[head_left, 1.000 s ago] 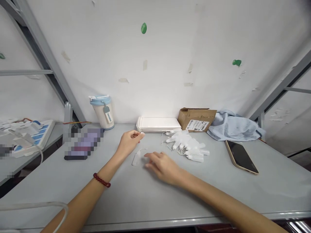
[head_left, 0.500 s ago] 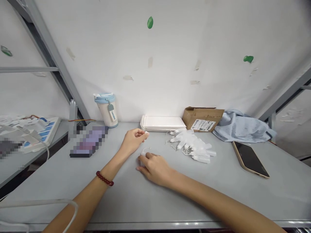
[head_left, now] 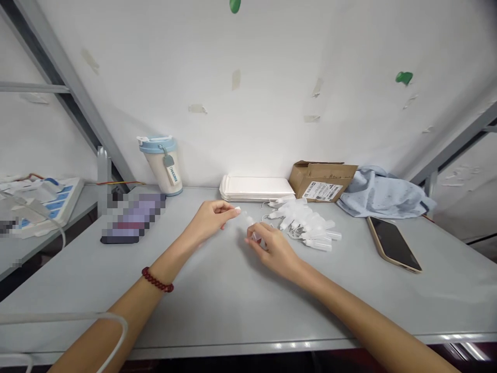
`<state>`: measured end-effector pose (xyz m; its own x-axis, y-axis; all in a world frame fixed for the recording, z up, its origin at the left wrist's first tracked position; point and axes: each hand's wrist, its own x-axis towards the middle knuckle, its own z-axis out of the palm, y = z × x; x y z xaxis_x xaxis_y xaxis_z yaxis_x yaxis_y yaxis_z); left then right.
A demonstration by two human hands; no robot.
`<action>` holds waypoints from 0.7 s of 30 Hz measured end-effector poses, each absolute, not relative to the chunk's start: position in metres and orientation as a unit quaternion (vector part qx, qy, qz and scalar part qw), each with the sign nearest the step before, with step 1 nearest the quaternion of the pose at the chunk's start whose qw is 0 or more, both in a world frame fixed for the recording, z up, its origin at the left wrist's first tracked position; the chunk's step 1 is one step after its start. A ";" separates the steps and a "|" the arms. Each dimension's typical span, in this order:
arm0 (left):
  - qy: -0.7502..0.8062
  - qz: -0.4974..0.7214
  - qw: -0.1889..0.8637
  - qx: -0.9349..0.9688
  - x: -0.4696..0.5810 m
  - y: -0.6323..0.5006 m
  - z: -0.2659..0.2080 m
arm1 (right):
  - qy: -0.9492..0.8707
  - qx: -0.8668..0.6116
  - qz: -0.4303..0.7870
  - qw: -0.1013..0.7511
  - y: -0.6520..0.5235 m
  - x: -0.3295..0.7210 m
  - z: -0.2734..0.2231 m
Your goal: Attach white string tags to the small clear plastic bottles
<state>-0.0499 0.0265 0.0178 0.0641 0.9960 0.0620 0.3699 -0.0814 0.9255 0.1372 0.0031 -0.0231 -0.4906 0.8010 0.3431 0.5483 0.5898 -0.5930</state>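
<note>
My left hand (head_left: 212, 220) is closed in a pinch, with a small white piece (head_left: 238, 209) at the fingertips; it looks like a cap, but it is too small to be sure. Close by, my right hand (head_left: 274, 246) curls its fingers round a small translucent plastic bottle (head_left: 256, 236), mostly hidden by the fingers. The blurred upper end of this bottle points toward my left fingertips, a short gap away. Behind and to the right of my right hand lies a pile of similar translucent bottles (head_left: 298, 220) with white tips and thin loops.
A stack of flat white trays or boxes (head_left: 256, 185) stands against the wall beside an open cardboard box (head_left: 320, 181). A blue cloth (head_left: 384, 191) and a phone (head_left: 392, 243) lie right. Left are a lidded cup (head_left: 163, 166), a pixelated device (head_left: 134, 217) and a white cable (head_left: 120, 331).
My right hand has lifted from the tabletop and moved right and up with the bottle, its fingers now round it. The left hand stays near, still pinching the white piece. The view has shifted slightly.
</note>
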 end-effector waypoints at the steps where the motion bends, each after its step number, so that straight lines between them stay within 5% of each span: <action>1: 0.556 0.394 0.390 0.619 -0.050 0.026 0.018 | -0.826 -0.401 0.220 0.330 0.003 0.137 -0.020; 12: 0.477 0.323 0.454 0.680 -0.051 0.024 0.022 | -0.634 -0.354 0.506 0.465 0.002 0.138 -0.008; 21: 0.467 0.331 0.448 0.687 -0.052 0.023 0.022 | -0.516 -0.295 0.662 0.456 0.001 0.139 -0.006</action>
<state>-0.0521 0.0233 0.0222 0.3442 0.9382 0.0369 0.3446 -0.1628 0.9245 0.1391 0.0011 -0.0065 -0.4102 0.9086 0.0788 -0.2989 -0.0524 -0.9528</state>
